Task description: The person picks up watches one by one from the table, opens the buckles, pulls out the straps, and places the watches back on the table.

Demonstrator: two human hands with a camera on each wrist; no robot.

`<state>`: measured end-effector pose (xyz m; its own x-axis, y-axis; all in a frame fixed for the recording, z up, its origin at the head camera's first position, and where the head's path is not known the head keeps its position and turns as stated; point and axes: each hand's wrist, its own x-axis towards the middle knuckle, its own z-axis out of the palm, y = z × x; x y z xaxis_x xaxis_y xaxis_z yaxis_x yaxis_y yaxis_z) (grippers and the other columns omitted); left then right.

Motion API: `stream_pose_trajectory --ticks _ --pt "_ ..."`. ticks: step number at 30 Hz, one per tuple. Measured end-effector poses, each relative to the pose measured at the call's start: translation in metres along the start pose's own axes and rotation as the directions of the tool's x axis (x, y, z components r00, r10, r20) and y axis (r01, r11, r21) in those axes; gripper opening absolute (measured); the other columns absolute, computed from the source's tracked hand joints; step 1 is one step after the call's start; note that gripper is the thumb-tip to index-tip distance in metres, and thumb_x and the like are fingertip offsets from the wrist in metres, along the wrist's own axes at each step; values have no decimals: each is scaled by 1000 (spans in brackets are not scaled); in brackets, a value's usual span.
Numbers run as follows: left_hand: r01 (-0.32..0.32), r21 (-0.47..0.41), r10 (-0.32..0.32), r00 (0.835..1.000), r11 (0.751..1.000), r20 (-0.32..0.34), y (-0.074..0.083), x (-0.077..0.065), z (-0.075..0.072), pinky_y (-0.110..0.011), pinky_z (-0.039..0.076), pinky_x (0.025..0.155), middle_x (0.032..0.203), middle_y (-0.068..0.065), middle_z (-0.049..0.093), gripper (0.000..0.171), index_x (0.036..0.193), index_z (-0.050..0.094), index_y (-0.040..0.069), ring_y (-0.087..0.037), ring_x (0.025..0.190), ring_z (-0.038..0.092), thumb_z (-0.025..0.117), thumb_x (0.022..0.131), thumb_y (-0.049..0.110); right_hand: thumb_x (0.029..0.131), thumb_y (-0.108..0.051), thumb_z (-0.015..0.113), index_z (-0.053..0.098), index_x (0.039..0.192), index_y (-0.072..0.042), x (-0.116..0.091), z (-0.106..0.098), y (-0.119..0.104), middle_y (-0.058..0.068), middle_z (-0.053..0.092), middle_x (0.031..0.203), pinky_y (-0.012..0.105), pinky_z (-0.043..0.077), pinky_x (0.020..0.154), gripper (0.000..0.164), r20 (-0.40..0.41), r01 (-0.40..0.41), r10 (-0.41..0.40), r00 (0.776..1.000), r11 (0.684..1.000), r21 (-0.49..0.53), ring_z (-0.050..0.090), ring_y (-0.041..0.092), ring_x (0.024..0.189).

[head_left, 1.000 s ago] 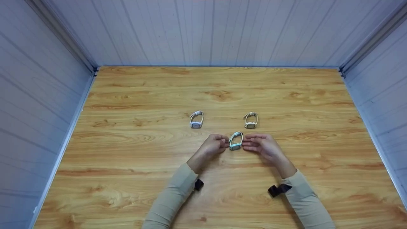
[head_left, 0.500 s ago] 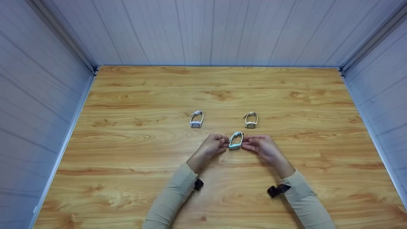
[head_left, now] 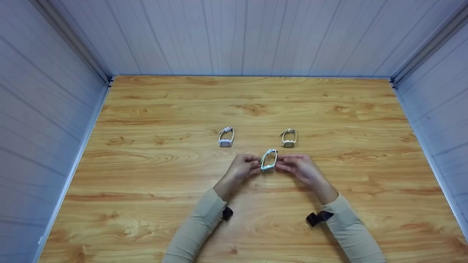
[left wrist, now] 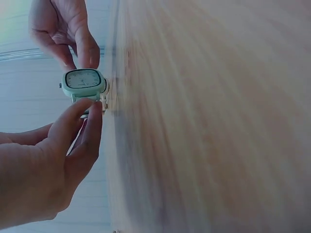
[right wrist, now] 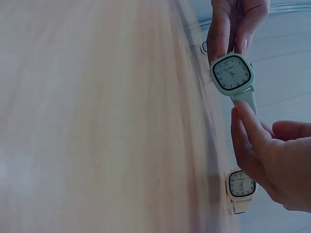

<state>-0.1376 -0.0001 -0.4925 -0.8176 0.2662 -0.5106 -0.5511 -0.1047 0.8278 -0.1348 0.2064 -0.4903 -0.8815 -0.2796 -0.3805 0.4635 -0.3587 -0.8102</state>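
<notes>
mint watch [right wrist: 232, 75] btwn both hands [head_left: 241, 167] [head_left: 306, 170]

Booth-like workspace: pale panel walls [head_left: 226, 36] round three sides, wood-grain table [head_left: 146, 175].

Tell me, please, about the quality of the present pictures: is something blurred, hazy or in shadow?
Head: light fairly even, the grain of the table clear; left wrist: hazy, the table blurred, with a soft shadow on it beside the left hand; right wrist: the table is blurred and washed out, yet several numerals on the green watch can be read.
</notes>
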Motion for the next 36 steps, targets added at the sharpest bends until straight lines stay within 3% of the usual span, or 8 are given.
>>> stream_pose_trajectory --ticks 10,16,26,36 --pt "-106 50 109 992 993 -62 5 -8 -4 -37 52 78 88 -19 64 17 99 61 -13 -17 74 64 61 82 -9 88 16 38 32 118 28 -5 12 -9 22 63 101 37 45 89 33 57 27 -26 998 1000 -7 64 28 89" --pt "-160 43 163 983 986 -88 12 -15 -6 -38 52 78 82 -15 66 17 95 62 -12 -16 72 64 65 78 -9 88 16 40 59 103 16 -6 19 -14 21 64 100 35 47 86 24 93 53 -54 994 998 14 64 28 87" --pt "-200 -49 196 978 979 -65 31 -26 -10 -30 54 71 78 -12 64 24 99 58 -15 -15 69 64 64 76 -14 89 15 40 69 90 4 -8 32 -22 15 66 91 36 49 83 31 127 94 -101 987 994 65 65 25 83" --pt "-209 -77 204 977 975 -69 51 -37 -8 -30 53 73 79 -10 60 29 102 58 -12 -16 71 62 68 76 -9 85 16 49 66 87 -4 -8 51 -32 10 66 82 34 52 75 26 50 117 -119 992 992 46 63 19 76"
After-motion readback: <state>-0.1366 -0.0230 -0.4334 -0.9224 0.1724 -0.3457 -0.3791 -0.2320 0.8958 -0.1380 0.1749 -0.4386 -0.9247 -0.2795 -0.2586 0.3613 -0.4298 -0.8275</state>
